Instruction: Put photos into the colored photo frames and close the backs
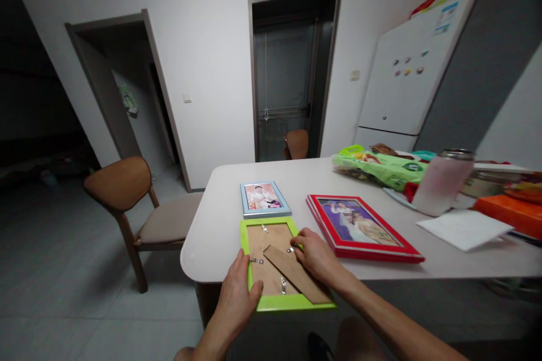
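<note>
A lime-green picture frame [244,232] lies back side up at the table's near edge, its lower end jutting past it. Its brown backing board [262,237] is held by several small metal clips, and a wooden stand leg [292,273] slants across it. My left hand [237,287] grips the left side of the frame, thumb on the lower left rim. At the right rim, my right hand [315,256] has its fingers closed at a metal clip [290,249]; part of the fingertips is hidden.
Beyond the green frame lies a light-blue picture frame [266,215], photo up. A stack of red picture frames [330,231] is to the right. Farther right are a pink-white tumbler [444,183], white paper [466,229] and a green package [381,169]. A chair [122,183] stands left of the table [212,225].
</note>
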Available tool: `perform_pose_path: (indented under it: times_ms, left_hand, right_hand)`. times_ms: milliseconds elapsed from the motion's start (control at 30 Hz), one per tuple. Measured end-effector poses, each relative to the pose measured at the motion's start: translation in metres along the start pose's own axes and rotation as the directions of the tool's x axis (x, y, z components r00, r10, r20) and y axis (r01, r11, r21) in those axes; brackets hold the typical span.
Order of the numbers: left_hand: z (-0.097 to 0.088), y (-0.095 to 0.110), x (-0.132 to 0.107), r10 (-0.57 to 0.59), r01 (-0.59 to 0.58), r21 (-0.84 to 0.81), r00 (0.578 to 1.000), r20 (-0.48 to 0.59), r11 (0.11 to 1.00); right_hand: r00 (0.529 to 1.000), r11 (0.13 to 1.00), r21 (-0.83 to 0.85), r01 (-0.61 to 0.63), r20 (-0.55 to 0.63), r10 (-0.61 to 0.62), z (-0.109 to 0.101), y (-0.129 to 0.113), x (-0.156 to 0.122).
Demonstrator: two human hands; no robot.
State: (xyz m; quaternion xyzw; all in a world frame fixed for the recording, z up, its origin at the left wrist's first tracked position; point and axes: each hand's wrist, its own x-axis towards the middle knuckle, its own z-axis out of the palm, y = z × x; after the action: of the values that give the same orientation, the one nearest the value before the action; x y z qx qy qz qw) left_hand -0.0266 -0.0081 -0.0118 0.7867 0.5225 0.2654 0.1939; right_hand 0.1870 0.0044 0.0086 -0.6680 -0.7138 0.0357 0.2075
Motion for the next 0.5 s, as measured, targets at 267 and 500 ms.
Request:
perform_pose_path:
  times_ms: [267,500]
  left_hand:
    - [0.004,-0.001,-0.002,-0.007,0.007,0.009,1.000,-0.028,1.000]
    - [0.006,-0.003,0.000,-0.012,0.012,0.019,1.000,-0.013,1.000]
  right_hand:
    - [0.954,0.945,0.138,0.295,0.014,-0.300,0.019,-0.056,-0.002]
    - [0.975,0.969,0.112,0.221,-0.029,-0.219,0.040,-0.073,0.014]
